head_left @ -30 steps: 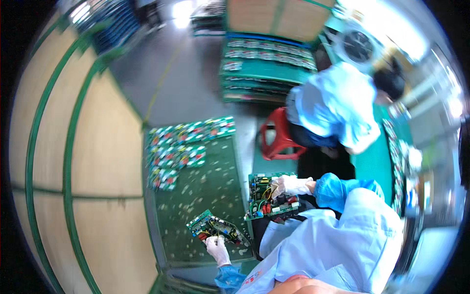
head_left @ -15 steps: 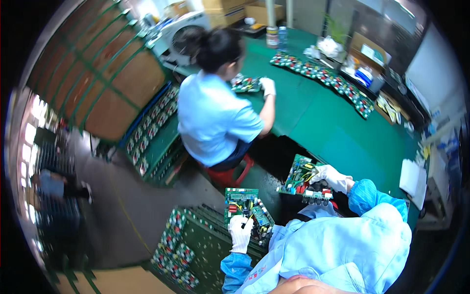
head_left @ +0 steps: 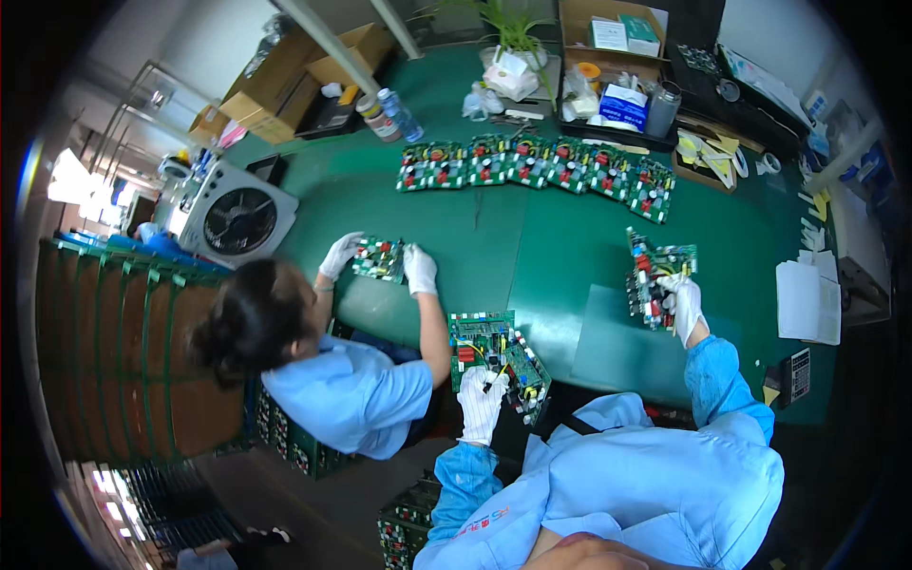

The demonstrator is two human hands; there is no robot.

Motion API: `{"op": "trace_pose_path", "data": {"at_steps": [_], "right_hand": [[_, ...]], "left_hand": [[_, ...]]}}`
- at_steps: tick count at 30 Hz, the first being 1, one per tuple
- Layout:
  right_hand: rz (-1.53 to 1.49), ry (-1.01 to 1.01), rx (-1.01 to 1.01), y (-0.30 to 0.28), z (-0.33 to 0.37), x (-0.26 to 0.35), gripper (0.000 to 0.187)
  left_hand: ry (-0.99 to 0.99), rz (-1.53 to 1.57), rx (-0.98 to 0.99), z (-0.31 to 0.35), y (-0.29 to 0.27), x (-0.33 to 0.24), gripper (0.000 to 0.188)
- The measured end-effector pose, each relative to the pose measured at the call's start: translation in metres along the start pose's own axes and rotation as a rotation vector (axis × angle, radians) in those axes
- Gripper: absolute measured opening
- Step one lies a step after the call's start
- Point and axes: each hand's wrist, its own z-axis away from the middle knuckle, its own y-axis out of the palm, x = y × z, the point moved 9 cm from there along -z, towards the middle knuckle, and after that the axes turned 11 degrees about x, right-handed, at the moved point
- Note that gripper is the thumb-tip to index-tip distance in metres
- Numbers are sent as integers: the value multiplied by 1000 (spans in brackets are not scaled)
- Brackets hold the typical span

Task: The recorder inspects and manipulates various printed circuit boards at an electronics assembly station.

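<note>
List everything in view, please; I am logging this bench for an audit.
circuit boards in a row: about six, green, far side of table
table: one, green
fan: one, white, left end of table
cardboard boxes: several, brown, far left
plant: one, green, far edge
papers: a stack, white, right edge
co-worker: one, blue coat, white gloves, holding a green board
left hand: white glove, holds stacked green boards
right hand: white glove, holds green boards

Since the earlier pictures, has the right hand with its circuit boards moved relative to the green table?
Yes. The right hand carried its circuit boards from beyond the table's near edge to over the green table.
</note>
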Motion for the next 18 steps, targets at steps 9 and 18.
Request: {"op": "trace_pose_path", "data": {"at_steps": [9,18], "right_hand": [[402,-45,-431,-165,-154,41,25],[322,-25,-624,-217,-218,27,15]], "left_hand": [[-191,229,204,-156,83,9,17],[-105,270,54,-242,140,28,19]]}}
